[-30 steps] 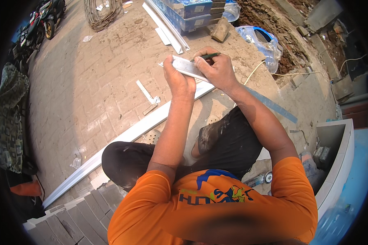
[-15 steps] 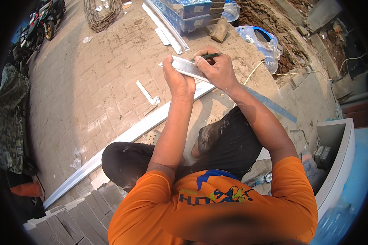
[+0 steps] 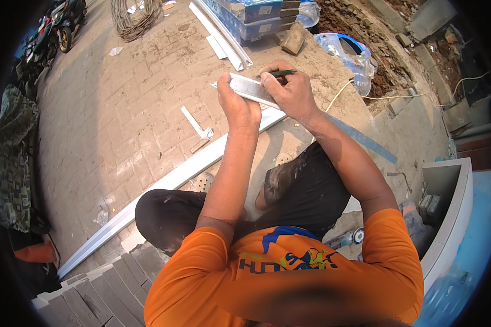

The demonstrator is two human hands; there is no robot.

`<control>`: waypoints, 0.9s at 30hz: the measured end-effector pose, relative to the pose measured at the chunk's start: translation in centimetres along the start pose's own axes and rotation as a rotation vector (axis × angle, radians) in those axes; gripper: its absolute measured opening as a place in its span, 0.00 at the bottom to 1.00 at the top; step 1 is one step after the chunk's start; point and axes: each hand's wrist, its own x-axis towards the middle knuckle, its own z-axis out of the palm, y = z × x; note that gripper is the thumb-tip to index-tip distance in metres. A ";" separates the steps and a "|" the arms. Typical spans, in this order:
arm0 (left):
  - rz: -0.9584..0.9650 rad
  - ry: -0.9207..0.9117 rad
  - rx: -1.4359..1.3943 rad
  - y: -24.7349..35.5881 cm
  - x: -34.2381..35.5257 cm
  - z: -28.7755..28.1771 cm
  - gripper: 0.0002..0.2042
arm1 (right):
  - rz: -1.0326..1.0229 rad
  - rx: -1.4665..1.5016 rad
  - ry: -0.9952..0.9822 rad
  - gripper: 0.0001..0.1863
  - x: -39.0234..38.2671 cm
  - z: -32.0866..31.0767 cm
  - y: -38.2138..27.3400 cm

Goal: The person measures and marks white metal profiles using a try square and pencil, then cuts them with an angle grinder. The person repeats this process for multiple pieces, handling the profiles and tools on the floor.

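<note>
The left hand [image 3: 237, 106] grips a short flat grey metal strip [image 3: 249, 89] steady at chest height so the right hand [image 3: 292, 92], fingers pinched around a slim green pencil [image 3: 278, 73], can bring its tip to the strip's face.

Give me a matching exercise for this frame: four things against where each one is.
Things:
1 pencil
2 short white strip
3 coiled cable
4 long white strip

Places:
A lying across the paving by the knees
B in the right hand
C far off on the paving, upper left
D held by the left hand

Pairs: 1-B, 2-D, 3-C, 4-A
</note>
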 end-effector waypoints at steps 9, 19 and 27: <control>-0.007 0.001 -0.023 -0.1 0.1 0.2 0.16 | -0.045 0.046 -0.017 0.14 0.0 0.2 -1.1; -0.055 -0.032 -0.008 -0.7 -0.3 0.0 0.20 | -0.026 0.041 -0.048 0.14 0.1 0.2 -1.2; -0.051 -0.023 -0.010 -1.0 0.0 -0.3 0.21 | -0.009 0.014 -0.048 0.14 0.1 0.2 -1.0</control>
